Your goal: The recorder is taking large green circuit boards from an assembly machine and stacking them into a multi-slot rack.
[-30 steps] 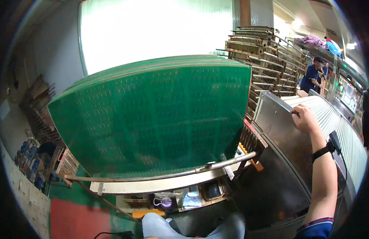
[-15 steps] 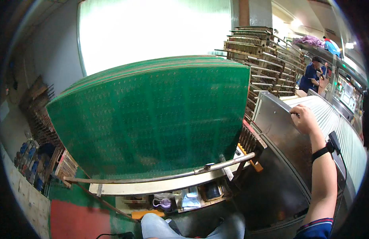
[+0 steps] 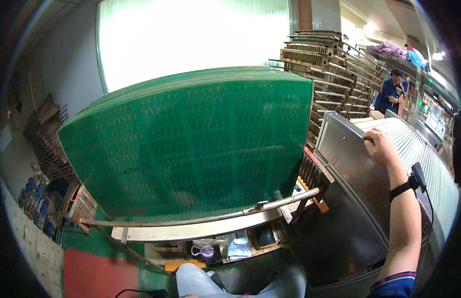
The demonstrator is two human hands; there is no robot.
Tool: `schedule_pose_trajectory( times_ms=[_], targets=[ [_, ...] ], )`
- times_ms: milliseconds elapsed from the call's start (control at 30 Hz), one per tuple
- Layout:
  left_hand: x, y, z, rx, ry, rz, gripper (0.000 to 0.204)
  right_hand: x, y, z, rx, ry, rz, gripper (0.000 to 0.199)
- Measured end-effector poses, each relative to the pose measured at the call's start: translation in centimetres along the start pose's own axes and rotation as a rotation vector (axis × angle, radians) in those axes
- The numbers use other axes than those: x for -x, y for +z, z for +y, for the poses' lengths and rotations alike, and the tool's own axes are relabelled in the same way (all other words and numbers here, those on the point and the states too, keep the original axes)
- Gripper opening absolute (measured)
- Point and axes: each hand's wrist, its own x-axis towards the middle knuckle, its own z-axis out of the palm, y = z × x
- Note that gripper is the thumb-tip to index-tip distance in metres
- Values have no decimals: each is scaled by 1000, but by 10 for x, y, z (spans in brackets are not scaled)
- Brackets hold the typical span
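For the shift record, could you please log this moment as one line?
right hand: resting on roller conveyor edge | left hand: not in view | green panel stack: upright on cart

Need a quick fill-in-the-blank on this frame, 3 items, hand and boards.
1. The person's right hand rests on the edge of the ribbed ____ conveyor.
2. The stack of large circuit boards standing on the cart is ____ in colour.
3. A black ____ is strapped around the right wrist.
4. The left hand is ____ in this view.

Missing words: metal; green; band; not visible
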Motion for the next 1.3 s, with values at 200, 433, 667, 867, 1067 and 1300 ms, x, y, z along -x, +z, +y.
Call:
schedule_pose_trajectory(
  times_ms=[200,433,667,867,1067,1300],
  targets=[
    [-7,18,-18,-171,133,181,47,1,-3,-4,7,5,-7,20],
    [-14,26,-35,-230,208,168,40,0,-2,-1,8,-30,16,18],
    [-7,17,-19,-199,172,146,37,1,0,2,14,-40,17,18],
    [-5,15,-16,-179,173,146,37,2,-3,0,9,-18,5,19],
    [-3,13,-14,-137,150,132,38,0,0,1,10,-19,3,19],
    [3,5,-3,-138,183,136,36,0,0,2,0,-3,-10,18]
  ],
)
